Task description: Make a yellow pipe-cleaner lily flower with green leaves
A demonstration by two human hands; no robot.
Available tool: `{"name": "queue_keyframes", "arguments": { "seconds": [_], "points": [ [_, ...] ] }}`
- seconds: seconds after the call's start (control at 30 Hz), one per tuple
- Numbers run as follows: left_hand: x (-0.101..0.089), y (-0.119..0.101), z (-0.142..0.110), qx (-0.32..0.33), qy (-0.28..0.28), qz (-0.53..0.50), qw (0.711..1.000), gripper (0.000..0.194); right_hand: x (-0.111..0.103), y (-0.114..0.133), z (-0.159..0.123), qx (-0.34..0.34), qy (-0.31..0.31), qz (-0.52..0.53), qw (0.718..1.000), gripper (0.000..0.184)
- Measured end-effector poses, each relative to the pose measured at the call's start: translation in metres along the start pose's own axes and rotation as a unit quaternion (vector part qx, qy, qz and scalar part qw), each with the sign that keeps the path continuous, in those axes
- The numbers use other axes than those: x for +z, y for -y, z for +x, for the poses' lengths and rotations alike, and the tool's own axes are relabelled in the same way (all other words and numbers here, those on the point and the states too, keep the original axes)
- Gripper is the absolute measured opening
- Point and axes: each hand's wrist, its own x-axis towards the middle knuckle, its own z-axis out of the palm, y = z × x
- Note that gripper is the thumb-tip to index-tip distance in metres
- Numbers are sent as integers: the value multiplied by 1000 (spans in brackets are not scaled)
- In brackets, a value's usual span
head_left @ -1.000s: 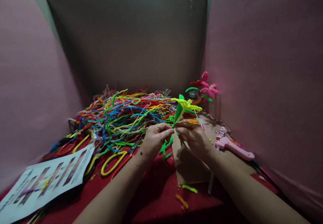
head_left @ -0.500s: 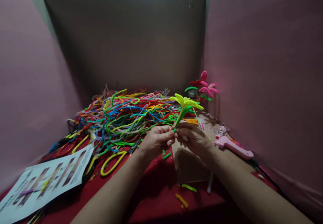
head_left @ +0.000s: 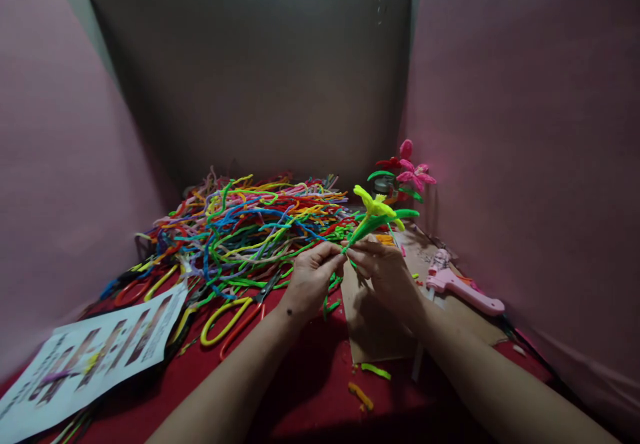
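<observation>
Partly hidden at the back, a small jar (head_left: 384, 185) stands beside a pink flower (head_left: 415, 176); its contents cannot be made out. A heap of coloured pipe cleaners (head_left: 250, 231) crowds the space beyond the left hand (head_left: 315, 277), with scissors (head_left: 261, 299) at its near edge. A pink glue gun (head_left: 465, 291) lies on cardboard (head_left: 375, 341) to the right. Above the cardboard's left edge, a yellow flower (head_left: 373, 205) leans rightward, its green base pinched between the fingertips of the left hand and right hand (head_left: 389, 276).
</observation>
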Motion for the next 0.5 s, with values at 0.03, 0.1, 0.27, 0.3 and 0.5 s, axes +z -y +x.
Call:
{"name": "queue_keyframes", "arguments": {
  "seconds": [0.03,0.1,0.27,0.3,0.5],
  "points": [
    [-1,0,0,-25,21,-45,998,19,0,0,0,10,10,14,1000,17],
    [-3,0,2,-68,71,-147,984,21,0,-1,1,32,35,36,998,16],
    [-7,4,6,-156,195,-264,932,25,-2,-2,3,50,47,78,995,18],
    [-7,4,6,-154,189,-237,940,27,-2,-2,3,45,38,76,995,18],
    [-1,9,0,72,-36,150,985,13,-3,-1,3,18,2,-27,999,18]
  ]
}}
